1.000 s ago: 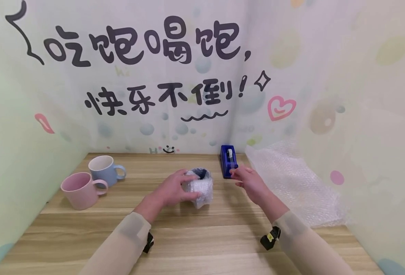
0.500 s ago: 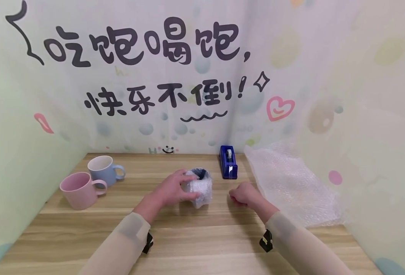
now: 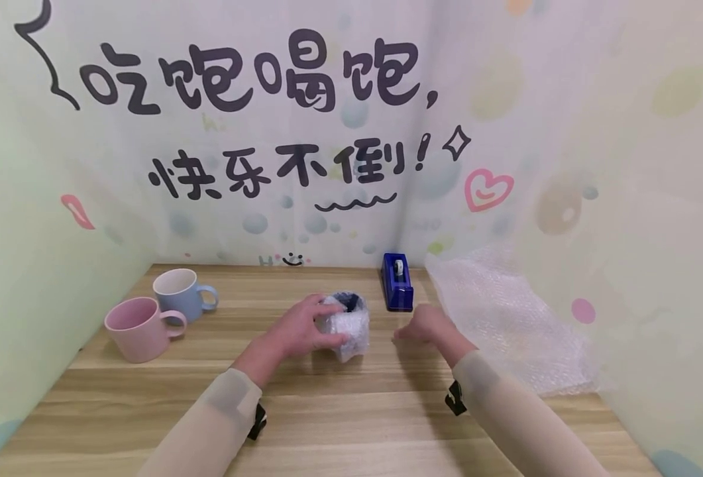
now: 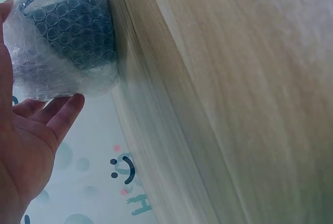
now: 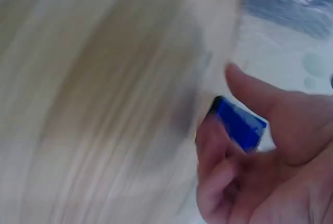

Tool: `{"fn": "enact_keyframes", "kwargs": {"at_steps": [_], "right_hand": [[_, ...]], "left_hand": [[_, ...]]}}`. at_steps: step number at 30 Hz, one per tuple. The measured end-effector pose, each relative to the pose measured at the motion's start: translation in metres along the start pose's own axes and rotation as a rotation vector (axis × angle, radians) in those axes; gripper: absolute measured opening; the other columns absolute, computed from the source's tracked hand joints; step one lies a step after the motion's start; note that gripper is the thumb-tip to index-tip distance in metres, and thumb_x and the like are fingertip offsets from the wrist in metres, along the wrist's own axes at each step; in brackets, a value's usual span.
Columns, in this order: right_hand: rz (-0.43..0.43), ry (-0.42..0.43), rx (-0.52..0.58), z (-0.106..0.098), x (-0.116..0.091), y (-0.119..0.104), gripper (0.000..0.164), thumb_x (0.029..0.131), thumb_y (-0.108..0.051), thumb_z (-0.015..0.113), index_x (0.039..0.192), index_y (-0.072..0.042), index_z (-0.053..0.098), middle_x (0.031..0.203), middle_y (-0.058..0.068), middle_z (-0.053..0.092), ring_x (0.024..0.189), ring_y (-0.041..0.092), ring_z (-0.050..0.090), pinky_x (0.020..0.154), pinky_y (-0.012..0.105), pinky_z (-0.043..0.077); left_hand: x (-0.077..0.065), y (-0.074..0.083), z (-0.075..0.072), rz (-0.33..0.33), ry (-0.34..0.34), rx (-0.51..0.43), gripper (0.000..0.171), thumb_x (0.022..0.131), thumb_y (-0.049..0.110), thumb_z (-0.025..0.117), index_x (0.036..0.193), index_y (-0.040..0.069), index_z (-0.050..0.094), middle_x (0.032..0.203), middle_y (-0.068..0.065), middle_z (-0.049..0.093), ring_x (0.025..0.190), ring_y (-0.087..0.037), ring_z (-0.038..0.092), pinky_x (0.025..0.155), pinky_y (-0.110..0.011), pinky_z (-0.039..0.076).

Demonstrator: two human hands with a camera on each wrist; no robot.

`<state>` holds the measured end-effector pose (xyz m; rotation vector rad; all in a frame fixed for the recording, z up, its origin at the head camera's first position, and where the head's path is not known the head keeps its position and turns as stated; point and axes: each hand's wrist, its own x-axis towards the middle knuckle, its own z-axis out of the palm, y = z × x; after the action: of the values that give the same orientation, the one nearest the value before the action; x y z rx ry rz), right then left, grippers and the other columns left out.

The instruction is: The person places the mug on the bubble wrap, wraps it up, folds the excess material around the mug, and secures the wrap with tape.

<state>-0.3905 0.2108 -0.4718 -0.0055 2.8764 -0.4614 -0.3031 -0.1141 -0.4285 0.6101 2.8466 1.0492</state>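
Note:
My left hand (image 3: 294, 330) grips a dark blue cup wrapped in bubble wrap (image 3: 352, 329), its thumb on the near side and its fingers on the far side. The cup's round opening faces up, and the wrap bunches around its wall. In the left wrist view, the bubbles show clearly over the blue cup (image 4: 67, 36). To the right of the cup, my right hand (image 3: 427, 324) hovers close over the table, just in front of a blue tape dispenser (image 3: 397, 291). In the right wrist view its thumb stands apart from loosely bent fingers (image 5: 213, 146), with nothing visible between them.
A pink mug (image 3: 139, 338) and a light blue mug (image 3: 185, 305) stand at the left of the wooden table (image 3: 327, 430). A sheet of bubble wrap (image 3: 518, 324) lies at the right, against the wall. A printed curtain (image 3: 303, 232) hangs behind the table.
My right hand has come away from the tape dispenser's front toward me and down to the table. Its fingers were more tightly curled half a second ago. The left hand and cup have stayed put.

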Motion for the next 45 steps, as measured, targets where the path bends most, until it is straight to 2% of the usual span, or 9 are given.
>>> {"fn": "enact_keyframes", "kwargs": {"at_steps": [3,6,11,15,20,30,35,40,45], "right_hand": [[0.056,0.092,0.221,-0.011,0.007,-0.008,0.059,0.097,-0.058,0.075,0.1,0.001,0.073,0.097,0.016,0.072,0.083,0.028,0.063,0.075,0.042,0.057],[0.14,0.122,0.529,-0.024,-0.007,-0.03,0.055,0.107,-0.043,0.065,0.122,0.01,0.068,0.106,0.021,0.073,0.087,0.028,0.064,0.08,0.041,0.056],[0.219,0.139,0.926,-0.022,-0.025,-0.047,0.035,0.103,-0.017,0.067,0.125,0.01,0.065,0.085,0.007,0.072,0.071,0.015,0.062,0.071,0.032,0.053],[0.227,0.153,0.961,-0.018,-0.028,-0.047,0.028,0.103,-0.017,0.069,0.118,0.006,0.066,0.079,0.001,0.065,0.07,0.013,0.058,0.064,0.027,0.045],[0.229,0.138,1.02,-0.014,-0.021,-0.042,0.04,0.105,-0.019,0.071,0.133,0.008,0.064,0.091,0.003,0.07,0.075,0.011,0.062,0.067,0.025,0.05],[0.244,0.134,1.03,-0.008,-0.014,-0.031,0.034,0.096,0.0,0.077,0.124,0.011,0.062,0.078,0.005,0.073,0.065,0.01,0.066,0.061,0.022,0.055],[0.166,0.05,1.01,-0.018,-0.024,-0.036,0.031,0.099,-0.012,0.078,0.122,0.006,0.067,0.095,0.011,0.082,0.076,0.011,0.073,0.079,0.03,0.059],[-0.004,0.101,0.879,-0.035,-0.048,-0.053,0.041,0.103,-0.029,0.075,0.127,0.004,0.074,0.124,0.02,0.081,0.112,0.024,0.077,0.117,0.051,0.051],[-0.142,0.115,0.848,-0.063,-0.082,-0.075,0.036,0.103,-0.034,0.075,0.12,-0.002,0.08,0.116,0.016,0.082,0.122,0.032,0.072,0.122,0.057,0.045]], "left_hand": [[0.0,0.0,0.0,-0.006,-0.002,-0.002,0.072,0.09,0.055,0.087,0.151,0.022,0.068,0.174,-0.02,0.04,0.158,-0.048,0.042,0.127,-0.066,0.041],[0.0,0.0,0.0,-0.014,-0.002,-0.01,0.072,0.09,0.055,0.087,0.151,0.023,0.068,0.175,-0.02,0.04,0.158,-0.047,0.042,0.127,-0.065,0.041],[-0.001,0.0,0.001,-0.018,-0.005,-0.012,0.072,0.09,0.055,0.087,0.151,0.023,0.069,0.174,-0.02,0.041,0.157,-0.047,0.044,0.126,-0.065,0.042],[-0.002,0.0,0.001,-0.011,0.001,-0.013,0.072,0.089,0.055,0.087,0.151,0.022,0.068,0.173,-0.02,0.041,0.156,-0.048,0.044,0.126,-0.065,0.042],[-0.002,0.0,0.0,-0.015,0.004,-0.018,0.073,0.089,0.055,0.087,0.152,0.023,0.068,0.174,-0.02,0.041,0.157,-0.047,0.044,0.126,-0.065,0.042],[-0.003,0.0,0.001,-0.019,-0.007,-0.02,0.074,0.09,0.057,0.086,0.153,0.023,0.067,0.174,-0.02,0.039,0.157,-0.048,0.043,0.126,-0.066,0.042],[-0.003,-0.001,0.002,0.0,-0.002,-0.013,0.074,0.09,0.057,0.085,0.152,0.021,0.067,0.172,-0.021,0.042,0.154,-0.047,0.047,0.124,-0.065,0.045],[-0.003,0.0,0.002,0.011,0.0,-0.013,0.071,0.092,0.057,0.081,0.152,0.021,0.068,0.173,-0.02,0.042,0.155,-0.046,0.046,0.125,-0.064,0.044],[-0.003,0.002,0.001,-0.019,-0.009,-0.01,0.056,0.104,0.054,0.067,0.151,0.023,0.069,0.176,-0.021,0.036,0.161,-0.047,0.038,0.129,-0.066,0.037]]}}
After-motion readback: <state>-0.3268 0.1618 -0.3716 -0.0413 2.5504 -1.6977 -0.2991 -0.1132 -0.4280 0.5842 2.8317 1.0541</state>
